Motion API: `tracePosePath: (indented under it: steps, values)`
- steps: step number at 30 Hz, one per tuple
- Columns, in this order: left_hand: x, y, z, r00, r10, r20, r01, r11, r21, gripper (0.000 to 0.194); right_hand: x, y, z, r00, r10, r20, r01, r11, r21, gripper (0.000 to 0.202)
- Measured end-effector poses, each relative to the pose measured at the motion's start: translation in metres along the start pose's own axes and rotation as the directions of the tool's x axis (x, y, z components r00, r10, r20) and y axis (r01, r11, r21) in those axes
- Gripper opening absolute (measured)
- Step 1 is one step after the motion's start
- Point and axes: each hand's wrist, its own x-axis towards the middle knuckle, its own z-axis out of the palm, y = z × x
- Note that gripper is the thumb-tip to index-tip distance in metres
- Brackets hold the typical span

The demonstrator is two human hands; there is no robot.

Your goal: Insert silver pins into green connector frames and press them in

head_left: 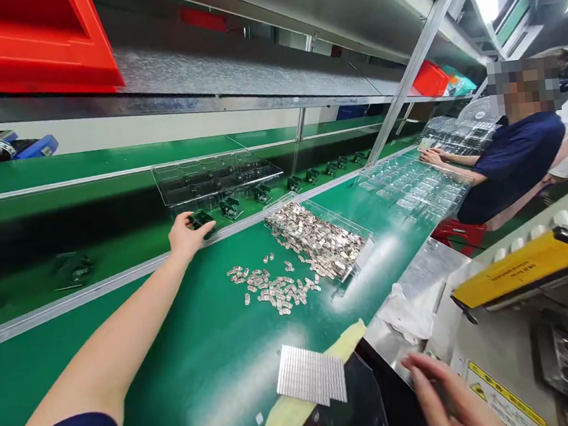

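At the edge of a green conveyor belt, my left hand (186, 239) pinches a small dark green-black assembly (201, 219) between thumb and fingers. Similar assemblies, such as the nearest one (230, 208), stand in a row on the belt to its right. At lower right my right hand (449, 394) hovers beside the machine, fingers loosely bent and apart, with nothing visible in them. A block of silver bars (311, 374) packed side by side lies left of it, on a yellow-edged black bundle (345, 404). Loose small metal pieces (281, 290) are scattered across the green worktop.
A clear tray (363, 255) heaped with metal pieces sits mid-table. An empty clear blister tray (215, 179) lies by the belt. Metal shelves hang above, with a red bin (33, 63). A co-worker (520, 157) handles clear trays at right. A machine with a yellow bar (525, 267) stands right.
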Motion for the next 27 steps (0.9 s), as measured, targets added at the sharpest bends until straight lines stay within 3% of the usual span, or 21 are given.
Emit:
tracePosePath:
  steps: [3,6,9,11,14,16,18,22,25,27]
  values:
    - [0.042,-0.032,-0.010,0.988,-0.094,-0.123,0.106,0.990,0.097,0.073,0.046,-0.014,0.054,0.977,-0.168,0.134,0.155,0.983,0.102,0.018]
    - [0.053,-0.053,-0.009,0.984,-0.104,-0.146,0.126,0.981,0.146,0.082,0.090,-0.017,0.101,0.969,-0.174,0.176,0.169,0.985,0.045,0.025]
    - [0.040,-0.068,-0.019,0.985,-0.029,-0.170,0.062,0.979,0.192,0.086,0.121,-0.018,0.136,0.942,-0.186,0.280,0.218,0.972,-0.085,0.034]
    - [0.024,-0.077,-0.039,0.958,0.096,-0.271,-0.014,0.957,0.290,0.076,0.136,-0.024,0.154,0.909,-0.156,0.386,0.247,0.949,-0.198,0.038]
    - [0.001,-0.092,-0.084,0.831,0.298,-0.469,-0.039,0.873,0.486,0.064,0.148,-0.034,0.178,0.874,-0.074,0.481,0.246,0.920,-0.305,0.038]
    - [-0.005,-0.104,-0.112,0.757,0.354,-0.549,0.015,0.831,0.556,0.063,0.148,-0.038,0.188,0.866,-0.056,0.497,0.236,0.922,-0.306,0.036]
    - [0.000,-0.117,-0.133,0.738,0.289,-0.610,0.129,0.826,0.548,0.060,0.145,-0.038,0.192,0.857,-0.070,0.510,0.245,0.927,-0.285,0.032]
    - [0.027,-0.136,-0.151,0.772,0.023,-0.636,0.327,0.842,0.428,0.045,0.138,-0.036,0.187,0.847,-0.092,0.524,0.266,0.926,-0.267,0.030]
    - [0.030,-0.134,-0.149,0.792,0.025,-0.610,0.297,0.857,0.420,0.043,0.140,-0.038,0.184,0.866,-0.048,0.498,0.237,0.916,-0.323,0.033]
    - [0.011,-0.126,-0.142,0.815,0.121,-0.567,0.168,0.887,0.430,0.045,0.144,-0.042,0.183,0.858,-0.018,0.514,0.232,0.905,-0.355,0.029]
